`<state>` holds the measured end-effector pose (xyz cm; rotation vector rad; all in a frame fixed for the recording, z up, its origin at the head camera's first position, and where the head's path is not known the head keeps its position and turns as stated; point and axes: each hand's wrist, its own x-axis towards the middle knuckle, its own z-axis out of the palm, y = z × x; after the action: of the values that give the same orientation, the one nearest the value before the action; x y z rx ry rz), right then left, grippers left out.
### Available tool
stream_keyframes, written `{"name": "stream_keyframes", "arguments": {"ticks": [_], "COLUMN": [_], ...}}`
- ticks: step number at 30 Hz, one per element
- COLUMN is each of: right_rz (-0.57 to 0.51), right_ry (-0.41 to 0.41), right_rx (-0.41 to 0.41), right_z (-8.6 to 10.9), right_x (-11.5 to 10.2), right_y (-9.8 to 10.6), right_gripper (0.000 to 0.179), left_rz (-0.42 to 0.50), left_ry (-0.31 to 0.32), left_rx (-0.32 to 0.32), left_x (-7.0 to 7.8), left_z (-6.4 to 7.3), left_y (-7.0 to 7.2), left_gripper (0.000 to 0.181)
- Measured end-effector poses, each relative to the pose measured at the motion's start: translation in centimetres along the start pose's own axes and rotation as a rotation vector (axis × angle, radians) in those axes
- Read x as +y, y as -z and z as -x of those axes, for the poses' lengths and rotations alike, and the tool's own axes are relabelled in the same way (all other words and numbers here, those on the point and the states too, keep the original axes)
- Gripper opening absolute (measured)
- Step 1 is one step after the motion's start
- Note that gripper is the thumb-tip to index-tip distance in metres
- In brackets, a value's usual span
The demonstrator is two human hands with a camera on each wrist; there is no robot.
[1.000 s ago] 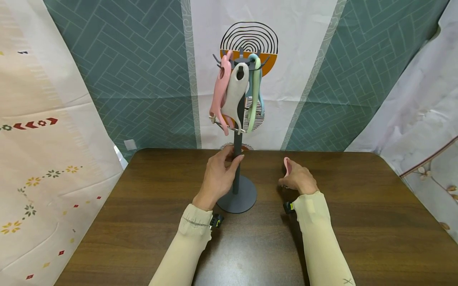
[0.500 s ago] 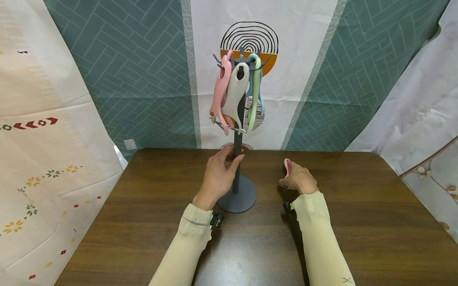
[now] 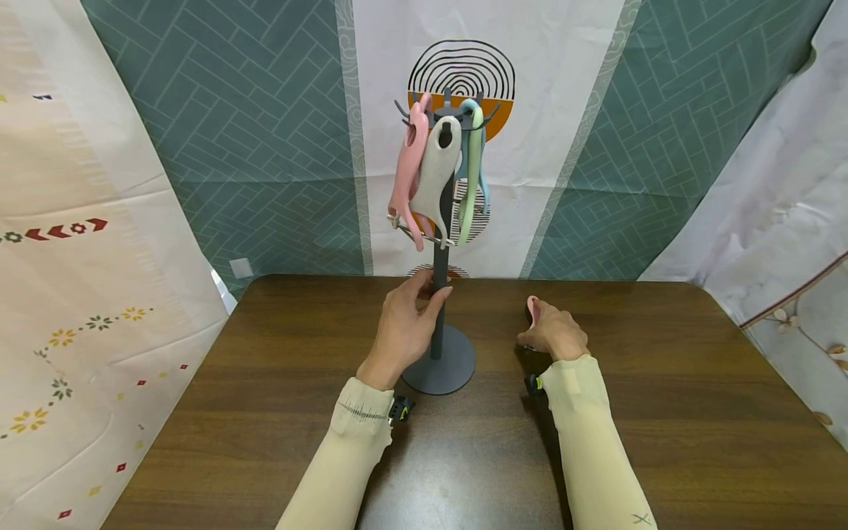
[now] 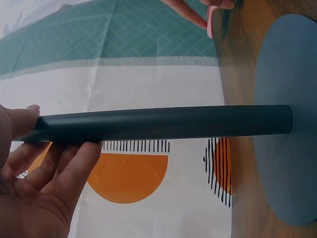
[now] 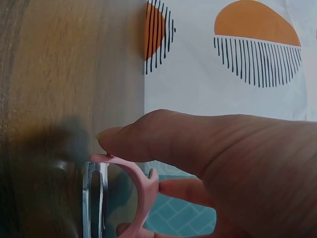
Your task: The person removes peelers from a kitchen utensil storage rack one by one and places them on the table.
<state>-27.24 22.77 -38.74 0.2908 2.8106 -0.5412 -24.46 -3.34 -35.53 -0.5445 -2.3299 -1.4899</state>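
The head view looks forward and down over the counter [image 3: 497, 449]. Both wrist views, close and sideways, share the printed cloth [image 4: 148, 84].

The head view is bright and clear. Light seems to come from above, as a pale, shiny patch glows near the front edge of the brown wooden table [image 3: 232, 412]. Dark shadows lie beside both cream cloth sleeves [image 3: 586, 442]. The wrist views are dimmer and greyer. In the right one, a thin silver metal blade [image 5: 87, 198] gleams, and a fuzzy shadow falls on the table.
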Motion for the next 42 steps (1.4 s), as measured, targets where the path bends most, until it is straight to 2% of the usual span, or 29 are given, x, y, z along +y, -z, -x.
{"name": "stream_keyframes", "arguments": {"ticks": [10,19,42], "right_rz": [0.008,-0.004,0.007], "right_ry": [-0.013,-0.031,-0.046], "right_rx": [-0.002,0.009,0.01], "right_z": [-0.08,-0.11,-0.16], "right_x": [-0.11,-0.11,-0.1], "right_y": [-0.04,-0.07,-0.25], "right_gripper": [0.058,0.035,0.041], "left_rz": [0.009,0.004,0.005], "left_ry": [0.012,0.01,0.011], "left_rx": [-0.002,-0.003,-0.006], "left_x": [-0.01,0.04,0.05], "left_z": [-0.01,0.0,0.09], "left_y": [0.04,0.12,-0.03], "left_gripper": [0.024,0.021,0.022]}}
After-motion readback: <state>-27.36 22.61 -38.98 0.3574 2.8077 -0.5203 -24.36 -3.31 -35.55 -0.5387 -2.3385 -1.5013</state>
